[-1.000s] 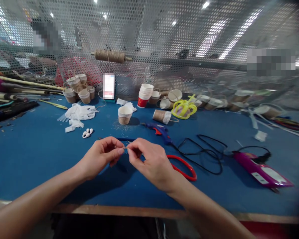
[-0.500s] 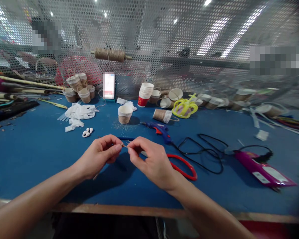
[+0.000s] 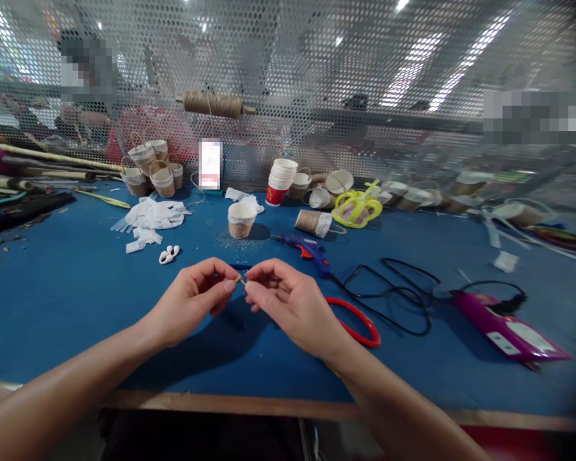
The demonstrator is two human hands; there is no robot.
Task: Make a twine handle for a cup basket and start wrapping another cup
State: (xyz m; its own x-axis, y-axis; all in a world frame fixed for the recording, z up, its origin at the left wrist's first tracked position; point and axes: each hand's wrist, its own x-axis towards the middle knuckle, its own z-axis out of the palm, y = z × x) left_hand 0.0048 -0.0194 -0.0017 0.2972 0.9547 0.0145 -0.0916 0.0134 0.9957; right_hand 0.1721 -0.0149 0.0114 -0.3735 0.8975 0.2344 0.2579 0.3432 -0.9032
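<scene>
Pinched between the fingertips of my left hand (image 3: 196, 296) and my right hand (image 3: 295, 301) is a short tan piece of twine (image 3: 240, 280). Both hands hover over the front middle of the blue table, closed, with their fingertips almost meeting. Just beyond them stands a twine-wrapped paper cup (image 3: 241, 221) with a white band at its rim. A red loop handle (image 3: 358, 323) lies beside my right hand, which hides the rest of it. Further back, a blue glue gun (image 3: 307, 248) rests on its side.
A twine-wrapped cup (image 3: 312, 222) lies tipped over near a yellow woven piece (image 3: 356, 208). Stacked paper cups (image 3: 278, 186) and small handled buckets (image 3: 162, 180) stand at the back. White fabric (image 3: 156, 214) lies left. Black cord (image 3: 393, 291) and a purple pack (image 3: 506, 326) occupy the right.
My right hand's fingers have shifted slightly on the twine, its thumb now lying straighter. The left hand stays nearly in place, and the things on the table have not moved.
</scene>
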